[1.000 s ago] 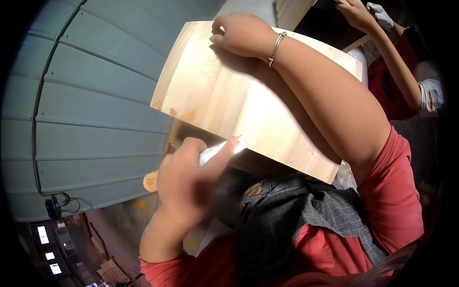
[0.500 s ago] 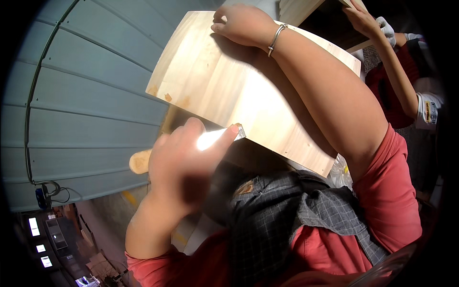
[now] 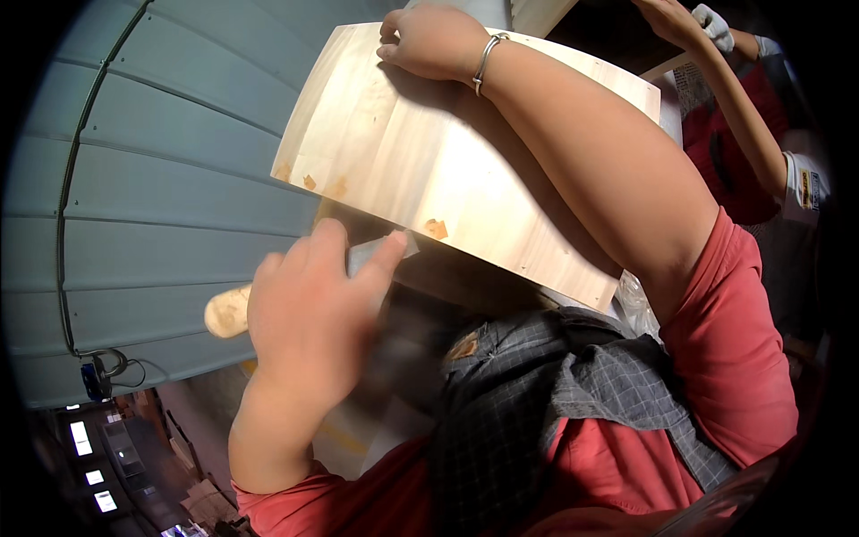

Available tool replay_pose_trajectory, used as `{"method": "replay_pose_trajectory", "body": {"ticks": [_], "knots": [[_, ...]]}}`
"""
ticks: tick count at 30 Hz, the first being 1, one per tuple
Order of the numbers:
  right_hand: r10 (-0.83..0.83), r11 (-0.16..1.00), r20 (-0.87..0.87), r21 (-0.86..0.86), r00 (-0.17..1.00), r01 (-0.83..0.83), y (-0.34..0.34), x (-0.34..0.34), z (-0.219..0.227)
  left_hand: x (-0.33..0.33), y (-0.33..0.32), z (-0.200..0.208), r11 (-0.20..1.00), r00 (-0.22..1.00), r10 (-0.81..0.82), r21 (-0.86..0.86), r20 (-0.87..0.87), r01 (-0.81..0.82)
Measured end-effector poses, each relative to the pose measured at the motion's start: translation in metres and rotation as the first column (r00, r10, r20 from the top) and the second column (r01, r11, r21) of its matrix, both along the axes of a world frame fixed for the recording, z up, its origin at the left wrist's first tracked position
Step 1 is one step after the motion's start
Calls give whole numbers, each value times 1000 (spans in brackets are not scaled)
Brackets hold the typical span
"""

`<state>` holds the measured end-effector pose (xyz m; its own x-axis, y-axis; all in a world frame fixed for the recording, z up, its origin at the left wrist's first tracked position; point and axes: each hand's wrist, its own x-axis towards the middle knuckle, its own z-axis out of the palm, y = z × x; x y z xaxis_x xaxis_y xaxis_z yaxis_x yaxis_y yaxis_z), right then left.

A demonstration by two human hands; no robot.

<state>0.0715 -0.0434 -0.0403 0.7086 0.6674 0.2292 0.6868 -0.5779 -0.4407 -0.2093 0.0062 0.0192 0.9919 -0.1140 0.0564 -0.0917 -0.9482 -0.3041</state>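
My left hand point(image 3: 309, 318) is closed around a putty knife with a rounded wooden handle point(image 3: 226, 311). Its metal blade point(image 3: 364, 253) points right, with the index finger laid along it, and the tip is just off the near edge of a pale wooden board point(image 3: 376, 134). A tan filler patch point(image 3: 436, 229) lies on the board close to that tip. More brown patches point(image 3: 309, 182) mark its left corner. At the board's far edge is my right hand point(image 3: 443, 43), wearing a bracelet, with its fingers curled; whatever they hold, if anything, is hidden.
A grey-blue panelled wall point(image 3: 170, 188) with a dark cable runs along the left. At the upper right, a co-worker's arm point(image 3: 747, 125) reaches toward another wooden piece point(image 3: 541, 13). Clear plastic point(image 3: 633, 304) shows by the board's right corner. Checked dark cloth point(image 3: 510, 385) covers my lap.
My left hand has drawn the putty knife left, away from the board's edge, and the tan patch there now shows. The right hand stays at the far edge; the whole view has shifted slightly.
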Motion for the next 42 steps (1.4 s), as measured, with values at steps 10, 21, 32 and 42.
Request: {"method": "replay_pose_trajectory", "body": {"ticks": [10, 21, 32, 42], "knots": [[18, 993, -64, -112, 998, -25, 1, -20, -6, -40, -51, -71, 877, 986, 26, -478, 164, 57], [27, 995, -59, -96, 998, -33, -3, -15, -7, -32, -52, -56, 731, 992, 98, -682, 82, -16], [50, 993, -86, -106, 995, -59, -4, -16, -2, -27, -69, -59, 687, 991, 128, -717, -39, -117], [67, 992, -86, -105, 994, -76, -6, -18, -1, -23, -64, -60, 665, 994, 110, -744, 1, -73]]}}
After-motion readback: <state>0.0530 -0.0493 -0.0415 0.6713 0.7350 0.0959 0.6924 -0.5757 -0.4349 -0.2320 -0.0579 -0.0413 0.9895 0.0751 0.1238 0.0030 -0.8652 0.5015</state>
